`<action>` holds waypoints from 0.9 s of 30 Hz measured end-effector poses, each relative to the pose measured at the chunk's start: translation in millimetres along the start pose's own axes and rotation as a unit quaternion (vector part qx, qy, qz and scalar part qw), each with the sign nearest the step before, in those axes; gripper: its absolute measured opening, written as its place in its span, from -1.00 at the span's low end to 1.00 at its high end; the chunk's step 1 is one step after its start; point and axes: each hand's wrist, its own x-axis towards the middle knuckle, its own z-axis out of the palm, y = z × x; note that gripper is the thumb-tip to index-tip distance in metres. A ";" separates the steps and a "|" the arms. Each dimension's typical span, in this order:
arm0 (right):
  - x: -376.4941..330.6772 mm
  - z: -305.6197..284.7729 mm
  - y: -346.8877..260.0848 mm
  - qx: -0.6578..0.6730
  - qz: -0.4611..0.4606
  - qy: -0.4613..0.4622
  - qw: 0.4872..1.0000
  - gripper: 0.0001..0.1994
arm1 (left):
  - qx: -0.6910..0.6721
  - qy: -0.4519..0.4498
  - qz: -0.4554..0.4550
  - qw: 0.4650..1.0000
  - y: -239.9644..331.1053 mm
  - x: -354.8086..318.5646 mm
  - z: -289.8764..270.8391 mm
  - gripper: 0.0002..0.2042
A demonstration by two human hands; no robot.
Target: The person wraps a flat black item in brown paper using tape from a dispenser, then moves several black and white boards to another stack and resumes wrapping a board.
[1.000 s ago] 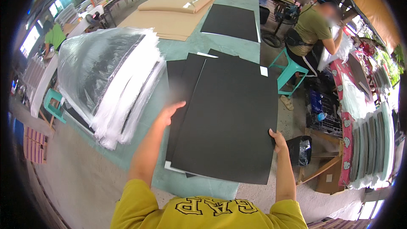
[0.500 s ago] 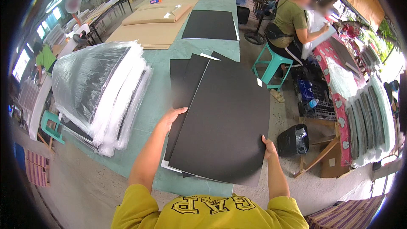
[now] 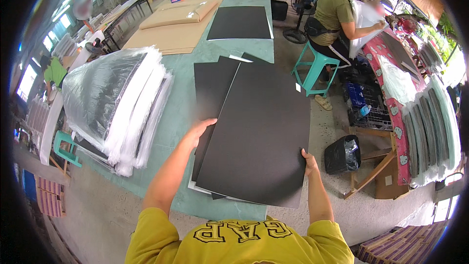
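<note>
A large black sheet [image 3: 261, 127] of board or stiff paper lies on top of other black sheets [image 3: 207, 85], fanned out to its left and above. White edges show under the pile at its lower left, and a small white label sits near the top sheet's upper right corner. My left hand [image 3: 202, 131] grips the pile's left edge, thumb over the top, its other fingers mostly hidden. At the right edge of the top sheet, my right hand [image 3: 309, 163] pinches it, thumb on the upper face and fingers underneath. The sheets overhang the green table [image 3: 178, 107] to the right.
Plastic-wrapped white bundles [image 3: 134, 102] stand left on the table. Beyond lie another black sheet [image 3: 239, 22] and brown paper [image 3: 171, 19]. To the right, a person [image 3: 332, 17] sits on a teal stool [image 3: 315, 68] handling clear plastic; a black bin [image 3: 343, 155] stands on the floor.
My hands keep their hold on the sheets, and the whole view has shifted slightly. The seated person on the right has moved the clear plastic a little.
</note>
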 end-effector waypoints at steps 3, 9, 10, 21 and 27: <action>5.1 2.4 12.3 0.013 -0.002 -0.001 1.000 -0.52 | -0.110 -0.083 -0.034 0.990 4.8 -13.3 -0.8 -0.68; 6.0 -2.2 -9.3 -0.028 -0.005 0.029 0.999 -0.54 | 0.152 0.113 0.162 0.968 41.0 -62.6 14.9 -0.20; 1.2 1.4 -24.4 -0.052 -0.010 0.052 0.997 -0.55 | 0.204 0.147 0.175 0.952 58.4 -86.8 19.2 -0.07; 0.4 149.0 -105.7 -0.132 -0.113 0.017 0.985 -0.57 | 0.323 0.543 0.332 0.700 70.0 -406.1 -88.1 -0.16; 66.0 159.6 -93.2 -0.516 -0.128 0.086 0.842 -0.32 | 0.297 0.670 0.308 0.606 -18.6 -554.6 -122.9 -0.28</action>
